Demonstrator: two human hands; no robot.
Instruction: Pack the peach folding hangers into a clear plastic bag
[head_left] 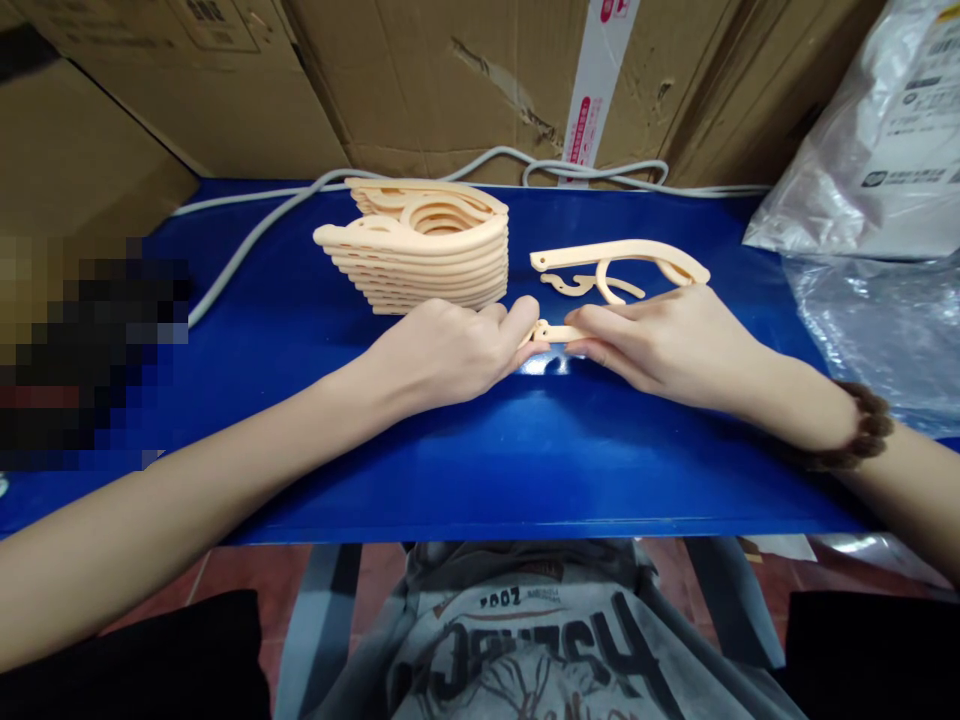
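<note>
Both hands meet over the middle of the blue table, holding one cream plastic folding-hanger part [556, 334] between them. My left hand [457, 345] pinches its left end with thumb and fingers, where a small round joint shows. On its right end, my right hand [660, 340] is closed, fingertips pressed together; the rest of the part is hidden behind the fingers. Just beyond my left hand stands a stack of cream folding hangers [427, 260]. Past my right hand lie a loose curved hanger arm [622, 252] and a small hanger hook piece [570, 286].
Large cardboard boxes [420, 90] wall off the back of the blue table [480, 460]. A white cable [255, 235] runs along the rear edge. Clear plastic bags [862, 190] lie at the right. The far left is pixelated.
</note>
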